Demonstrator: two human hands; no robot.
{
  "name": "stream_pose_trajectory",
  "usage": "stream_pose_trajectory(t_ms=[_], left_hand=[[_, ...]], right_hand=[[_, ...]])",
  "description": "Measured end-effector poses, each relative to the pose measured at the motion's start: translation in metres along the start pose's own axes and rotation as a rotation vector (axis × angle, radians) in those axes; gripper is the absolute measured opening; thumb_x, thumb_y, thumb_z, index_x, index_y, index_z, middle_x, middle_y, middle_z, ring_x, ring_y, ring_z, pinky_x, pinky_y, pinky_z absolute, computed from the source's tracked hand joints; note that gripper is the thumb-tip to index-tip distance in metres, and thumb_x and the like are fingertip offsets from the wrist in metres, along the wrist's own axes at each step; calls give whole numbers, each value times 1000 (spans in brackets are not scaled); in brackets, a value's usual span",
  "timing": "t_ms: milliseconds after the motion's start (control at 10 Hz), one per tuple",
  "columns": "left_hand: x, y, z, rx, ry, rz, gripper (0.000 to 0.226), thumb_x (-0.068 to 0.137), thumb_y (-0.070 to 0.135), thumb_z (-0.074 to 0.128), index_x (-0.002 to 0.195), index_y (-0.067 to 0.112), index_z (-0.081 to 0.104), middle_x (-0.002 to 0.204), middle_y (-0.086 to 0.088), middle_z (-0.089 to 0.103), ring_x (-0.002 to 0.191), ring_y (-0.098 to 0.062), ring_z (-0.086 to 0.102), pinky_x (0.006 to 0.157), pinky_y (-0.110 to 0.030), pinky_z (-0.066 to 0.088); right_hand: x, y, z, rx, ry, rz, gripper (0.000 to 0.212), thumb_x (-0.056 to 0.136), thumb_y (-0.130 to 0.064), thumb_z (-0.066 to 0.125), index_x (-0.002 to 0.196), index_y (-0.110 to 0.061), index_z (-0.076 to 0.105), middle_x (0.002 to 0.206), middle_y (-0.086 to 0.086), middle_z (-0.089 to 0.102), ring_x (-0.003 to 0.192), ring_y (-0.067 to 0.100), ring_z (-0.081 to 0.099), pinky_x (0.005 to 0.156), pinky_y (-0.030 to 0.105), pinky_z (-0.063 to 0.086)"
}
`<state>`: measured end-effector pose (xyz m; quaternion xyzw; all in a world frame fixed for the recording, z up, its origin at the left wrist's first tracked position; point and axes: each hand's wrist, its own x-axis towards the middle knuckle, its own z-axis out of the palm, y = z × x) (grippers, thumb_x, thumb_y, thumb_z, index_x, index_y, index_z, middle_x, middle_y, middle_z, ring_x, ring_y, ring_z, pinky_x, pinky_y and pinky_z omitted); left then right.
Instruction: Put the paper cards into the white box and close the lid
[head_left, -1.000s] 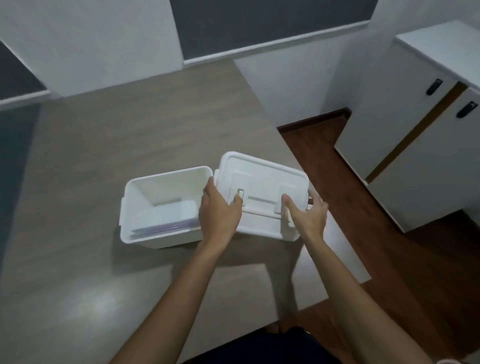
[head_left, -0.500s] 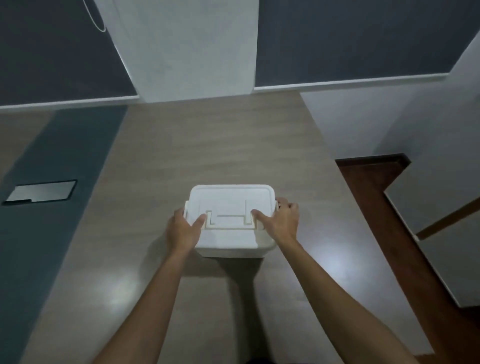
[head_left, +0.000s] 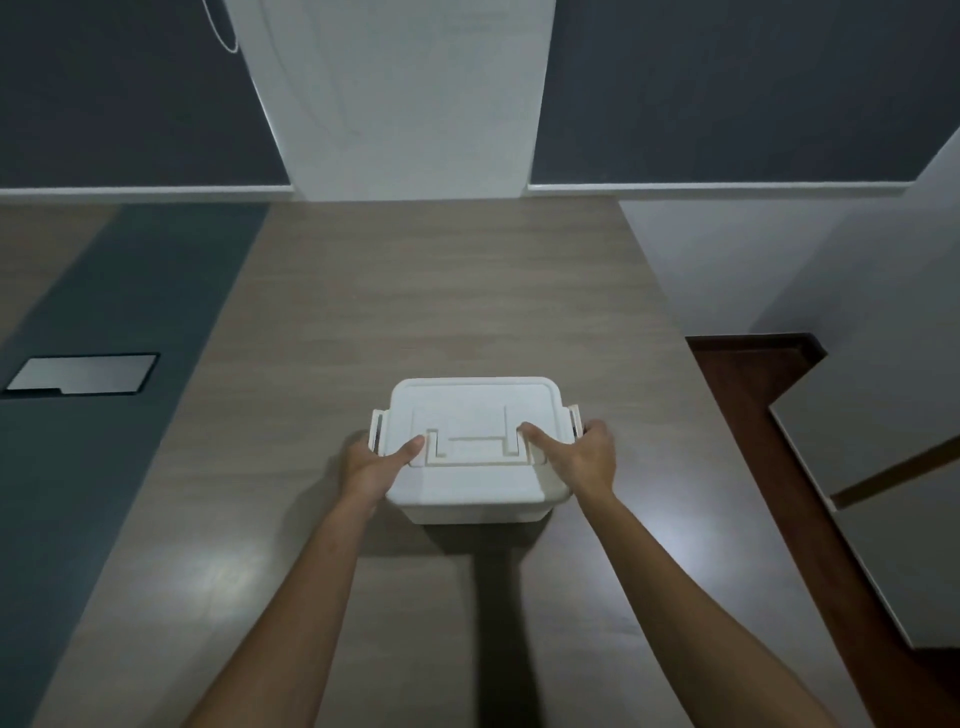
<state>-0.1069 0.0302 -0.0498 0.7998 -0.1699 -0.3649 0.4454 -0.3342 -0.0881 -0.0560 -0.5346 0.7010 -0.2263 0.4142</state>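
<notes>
The white box (head_left: 480, 506) looks like moulded plastic, smooth and matt, and its lid (head_left: 470, 421) has the same dull white finish with shallow raised ridges. Under it the desk (head_left: 441, 312) shows a pale wood-grain surface, smooth with a soft sheen; bright patches of reflected light lie on it nearer than the box. Left of the box, a dark teal strip (head_left: 104, 364) of the desk looks flat and matt, and the rectangular plate (head_left: 83, 373) set into it looks grey and glossy.
</notes>
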Motion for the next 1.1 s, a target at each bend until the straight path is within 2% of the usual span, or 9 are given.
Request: stream_pose_trajectory(t_ms=[100, 200, 300, 500, 600, 700, 900, 1000, 1100], left_hand=[[-15, 2, 9, 157, 146, 144, 53, 76, 36, 77, 119, 9, 61, 116, -10, 63, 105, -30, 62, 83, -32, 47], [-26, -5, 17, 108, 202, 197, 48, 83, 32, 70, 125, 13, 58, 118, -10, 67, 106, -30, 63, 81, -31, 44], [-26, -12, 21, 187, 259, 229, 50, 86, 36, 65, 131, 17, 56, 123, -10, 67, 110, -33, 62, 85, -33, 45], [-7, -20, 25, 293, 284, 244, 57, 87, 45, 60, 135, 14, 53, 124, -15, 66, 110, -37, 62, 90, -40, 49], [12, -8, 27, 297, 297, 254, 54, 88, 43, 60, 132, 12, 55, 121, -16, 67, 107, -38, 62, 88, -39, 48], [40, 13, 31, 278, 274, 269, 51, 88, 42, 60, 131, 15, 57, 118, -15, 69, 105, -37, 64, 86, -38, 49], [102, 58, 35, 238, 185, 228, 54, 84, 41, 62, 132, 17, 56, 122, -14, 68, 110, -35, 63, 93, -38, 50], [117, 70, 32, 216, 121, 210, 53, 80, 44, 64, 126, 16, 60, 117, -11, 70, 106, -30, 66, 91, -35, 51], [112, 68, 25, 125, 110, 192, 68, 79, 61, 57, 128, 14, 58, 125, -9, 67, 114, -27, 62, 97, -34, 47]], right_hand=[[-16, 5, 13, -65, 95, -187, 81, 72, -60, 74, 127, -7, 49, 124, 11, 55, 112, 30, 56, 90, 42, 51], [-25, 13, 20, -48, 162, -275, 71, 82, -55, 68, 133, -8, 49, 125, 11, 60, 115, 29, 56, 94, 45, 50], [-25, 16, 23, -53, 192, -305, 65, 82, -55, 67, 127, -10, 51, 118, 8, 62, 110, 26, 57, 90, 46, 53], [-17, 15, 29, -52, 217, -296, 65, 83, -52, 68, 130, -11, 48, 121, 6, 59, 113, 24, 55, 89, 43, 53], [-1, -1, 34, -41, 222, -323, 62, 83, -51, 69, 126, -9, 51, 117, 7, 61, 109, 24, 55, 87, 42, 52], [26, -22, 46, -30, 229, -329, 61, 82, -51, 69, 122, -6, 54, 113, 10, 63, 106, 28, 57, 86, 45, 52], [76, -74, 66, -72, 201, -306, 66, 84, -47, 68, 128, 0, 51, 123, 16, 60, 115, 33, 55, 87, 38, 47], [87, -85, 66, -47, 180, -268, 70, 82, -56, 66, 126, -3, 53, 121, 13, 61, 112, 31, 57, 87, 38, 50], [87, -70, 64, 146, 172, -185, 84, 81, -77, 44, 129, -10, 52, 128, 10, 59, 117, 27, 57, 98, 45, 49]])
